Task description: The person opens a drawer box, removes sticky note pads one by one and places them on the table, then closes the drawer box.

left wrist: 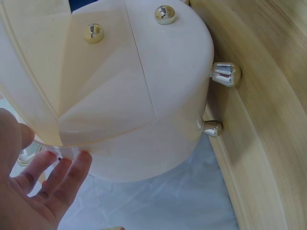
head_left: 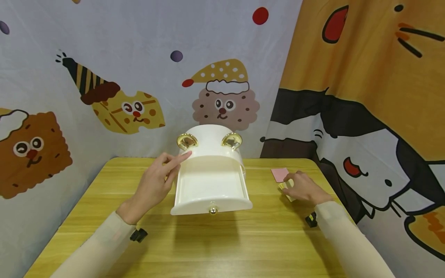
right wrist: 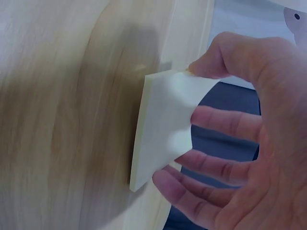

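A white drawer box (head_left: pixel 212 139) with two gold bell-like caps on top stands at the table's middle. Its drawer (head_left: pixel 212 185) is pulled out toward me and has a gold knob (head_left: pixel 213 210) on its front. At the box's upper left is my left hand (head_left: pixel 153 181), index finger extended; in the left wrist view its fingertips (left wrist: pixel 83 158) touch the white edge. On the right, my right hand (head_left: pixel 306 188) pinches a pale yellow sticky note pad (right wrist: pixel 165 127) by its edge, tilted up from the wood. A pink sticky note pad (head_left: pixel 279 174) lies just beyond it.
The wooden table (head_left: pixel 208 251) ends at a cartoon-printed cloth (head_left: pixel 139 69) behind and another printed curtain (head_left: pixel 368 116) at the right. Short gold feet (left wrist: pixel 225 74) project from the box in the left wrist view.
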### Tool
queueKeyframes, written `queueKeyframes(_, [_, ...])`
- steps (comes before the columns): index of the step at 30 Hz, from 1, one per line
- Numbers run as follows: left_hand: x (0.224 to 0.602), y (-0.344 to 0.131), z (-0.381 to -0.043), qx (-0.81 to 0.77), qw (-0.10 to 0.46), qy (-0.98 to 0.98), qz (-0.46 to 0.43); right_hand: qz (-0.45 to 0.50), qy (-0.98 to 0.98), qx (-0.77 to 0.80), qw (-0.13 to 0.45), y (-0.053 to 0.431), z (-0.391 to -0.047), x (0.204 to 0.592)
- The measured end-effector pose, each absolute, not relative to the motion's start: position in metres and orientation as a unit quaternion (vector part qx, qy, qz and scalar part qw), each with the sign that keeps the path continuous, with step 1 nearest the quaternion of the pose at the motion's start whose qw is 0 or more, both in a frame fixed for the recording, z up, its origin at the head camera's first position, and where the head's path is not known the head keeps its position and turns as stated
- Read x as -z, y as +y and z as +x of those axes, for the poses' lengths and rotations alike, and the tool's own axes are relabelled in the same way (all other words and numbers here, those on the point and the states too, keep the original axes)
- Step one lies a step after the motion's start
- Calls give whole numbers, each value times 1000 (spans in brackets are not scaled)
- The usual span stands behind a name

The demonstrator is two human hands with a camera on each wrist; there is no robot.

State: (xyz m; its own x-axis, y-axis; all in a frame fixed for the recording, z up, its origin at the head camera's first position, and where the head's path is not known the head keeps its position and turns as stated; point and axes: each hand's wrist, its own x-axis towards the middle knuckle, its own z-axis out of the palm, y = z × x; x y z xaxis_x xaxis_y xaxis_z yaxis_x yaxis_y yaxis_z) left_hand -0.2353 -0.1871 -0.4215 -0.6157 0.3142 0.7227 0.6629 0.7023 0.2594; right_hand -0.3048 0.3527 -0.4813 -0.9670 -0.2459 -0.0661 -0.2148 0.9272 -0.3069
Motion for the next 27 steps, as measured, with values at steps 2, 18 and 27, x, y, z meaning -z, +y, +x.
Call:
queueKeyframes(2, [421, -187, -235, 259, 330, -862, -282, -115, 981, 147, 50, 351, -305, 481])
queueKeyframes(18, [422, -186, -236, 263, 338, -856, -289, -66, 989, 111, 69, 337, -309, 484])
queueKeyframes(27, [422, -187, -237, 259, 334, -860, -285, -70, 988, 121, 61, 344, -321, 501])
